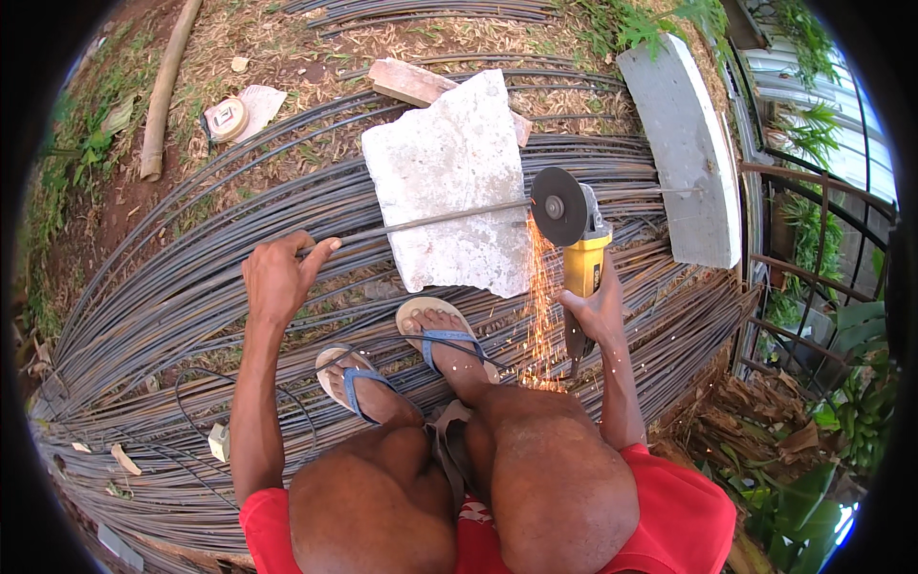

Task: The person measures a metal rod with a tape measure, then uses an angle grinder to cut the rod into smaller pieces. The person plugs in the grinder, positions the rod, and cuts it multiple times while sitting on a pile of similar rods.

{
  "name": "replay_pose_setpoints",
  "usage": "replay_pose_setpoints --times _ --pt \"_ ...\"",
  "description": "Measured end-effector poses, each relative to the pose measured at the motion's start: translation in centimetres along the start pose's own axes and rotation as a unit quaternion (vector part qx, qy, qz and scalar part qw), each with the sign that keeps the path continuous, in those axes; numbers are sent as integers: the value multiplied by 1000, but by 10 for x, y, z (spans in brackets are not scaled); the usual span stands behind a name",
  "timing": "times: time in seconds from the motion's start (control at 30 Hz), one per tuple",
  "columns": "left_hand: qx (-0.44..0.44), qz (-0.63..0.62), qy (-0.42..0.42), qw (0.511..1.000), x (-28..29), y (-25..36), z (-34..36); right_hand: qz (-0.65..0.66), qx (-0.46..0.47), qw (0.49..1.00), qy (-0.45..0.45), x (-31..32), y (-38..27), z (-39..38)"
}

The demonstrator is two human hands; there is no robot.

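My left hand [285, 272] is closed round a thin steel rebar rod [421, 223], which lies across a rough pale concrete slab [440, 163]. At the rod's right end, the dark disc [560, 207] of a yellow angle grinder [583, 263] meets the metal. Orange sparks [538, 325] spray down from that contact toward the ground beside my feet. My right hand [600, 304] grips the grinder's body, its fingers partly hidden behind the tool.
Long bundled rebar [258, 230] covers the ground under my sandalled feet [445, 340]. A black cord [306, 421] trails among the rods. Further off are a brick [411, 82], a white slab [684, 153], a tape roll [227, 120] and a wooden pole [167, 91]. A metal frame [803, 191] stands right.
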State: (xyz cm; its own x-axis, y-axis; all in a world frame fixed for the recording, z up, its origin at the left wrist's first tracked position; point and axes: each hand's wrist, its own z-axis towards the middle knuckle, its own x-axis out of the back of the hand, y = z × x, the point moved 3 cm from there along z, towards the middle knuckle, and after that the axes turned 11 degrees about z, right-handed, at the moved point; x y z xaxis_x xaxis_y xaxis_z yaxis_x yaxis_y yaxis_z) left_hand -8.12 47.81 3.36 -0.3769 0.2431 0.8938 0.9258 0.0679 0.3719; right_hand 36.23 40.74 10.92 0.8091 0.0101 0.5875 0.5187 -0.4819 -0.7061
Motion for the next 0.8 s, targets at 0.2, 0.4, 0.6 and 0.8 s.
replay_pose_setpoints --times 0.2,0.4,0.6,0.8 --pt "6 -4 -9 1000 1 1 0 16 32 999 0 -1 1 7" --pt "-11 2 10 1000 -1 -2 0 -4 70 998 1 -3 -1 13" --pt "-25 6 26 999 -6 -5 0 -6 33 999 0 -1 -1 3" --pt "-25 9 22 999 -6 -5 1 13 48 999 5 -4 1 12"
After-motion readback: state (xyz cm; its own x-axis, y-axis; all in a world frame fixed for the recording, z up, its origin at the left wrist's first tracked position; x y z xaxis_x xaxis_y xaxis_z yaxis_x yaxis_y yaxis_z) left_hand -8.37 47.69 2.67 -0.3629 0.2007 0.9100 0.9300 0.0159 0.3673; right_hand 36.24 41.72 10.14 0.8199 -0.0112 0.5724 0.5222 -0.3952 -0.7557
